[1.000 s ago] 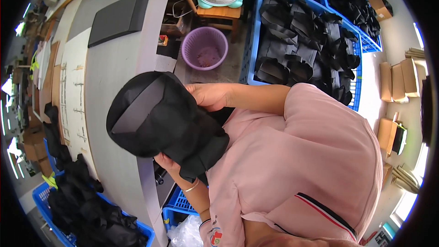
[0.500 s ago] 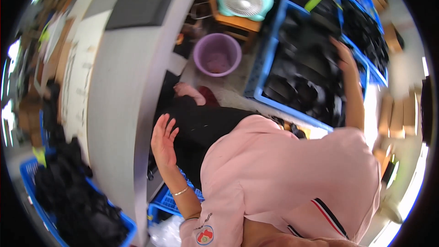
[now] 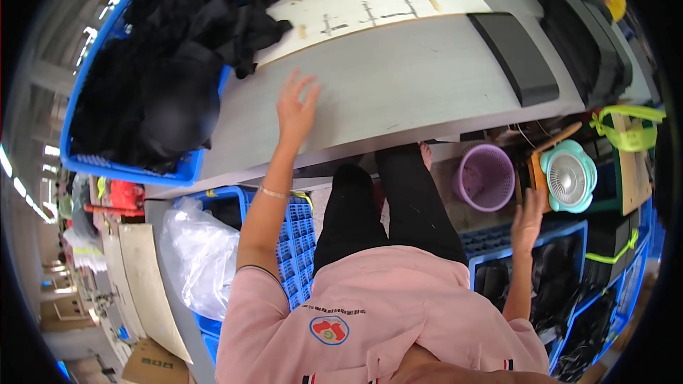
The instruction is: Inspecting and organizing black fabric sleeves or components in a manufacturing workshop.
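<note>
My left hand (image 3: 296, 109) reaches up over the grey table (image 3: 413, 85), fingers spread and empty, palm just above the table surface. A blue crate (image 3: 121, 163) heaped with black fabric pieces (image 3: 163, 85) sits to the left of that hand. My right hand (image 3: 528, 219) hangs open and empty at my right side, above the rim of another blue crate (image 3: 526, 242) holding black pieces, next to a purple bucket (image 3: 485, 176). I wear a pink shirt and black trousers.
A black rectangular pad (image 3: 514, 57) lies on the table's right part, with a pale board (image 3: 370, 0) behind it. A teal fan (image 3: 568, 175) stands on a wooden stool beside the bucket. A clear plastic bag (image 3: 199, 256) and a blue lattice crate (image 3: 295, 242) sit lower left.
The view has swung round to face the table. The black piece I held a second ago is gone from my hands, and both hands are now open and apart.
</note>
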